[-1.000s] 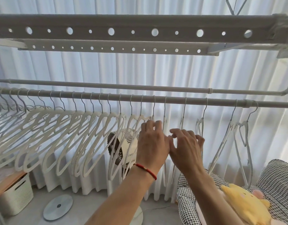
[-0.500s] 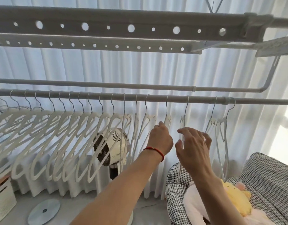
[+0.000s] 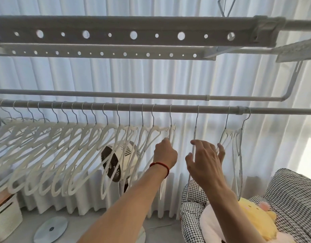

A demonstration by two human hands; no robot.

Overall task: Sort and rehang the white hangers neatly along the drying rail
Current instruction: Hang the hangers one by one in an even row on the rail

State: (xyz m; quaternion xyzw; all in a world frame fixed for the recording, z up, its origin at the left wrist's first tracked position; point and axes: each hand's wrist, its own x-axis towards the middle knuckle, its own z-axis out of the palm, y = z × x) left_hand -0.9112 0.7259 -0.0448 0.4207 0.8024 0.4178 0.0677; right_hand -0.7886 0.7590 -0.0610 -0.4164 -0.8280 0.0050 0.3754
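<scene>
**Two hands work a row of white hangers on a drying rail**

Nearest the camera, two bare forearms reach up toward the drying rail, the landmark that crosses the whole frame. The left hand, with a red cord at its wrist, sits just below the rail near its middle, its fingers curled over the shoulder of the last hanger in the long row; exactly how they clamp it cannot be told from behind. The right hand is below the rail and just right of the left, its fingers spread apart and loosely bent, the forefinger touching a lone hanger that hangs edge-on by itself, the little finger brushing the nearer of a pair of hangers farther right along the rail.

Below the rail at right are a houndstooth armchair and a yellow plush toy. Below it at left lie a white storage box and a round fan base on the floor.

Left of the hands, the packed row of white hangers slants from the rail, hooks evenly spaced. A standing fan shows through them below mid-rail.

Behind the rail runs a second thinner rod; above it, two perforated bars. White pleated curtains fill the background.
</scene>
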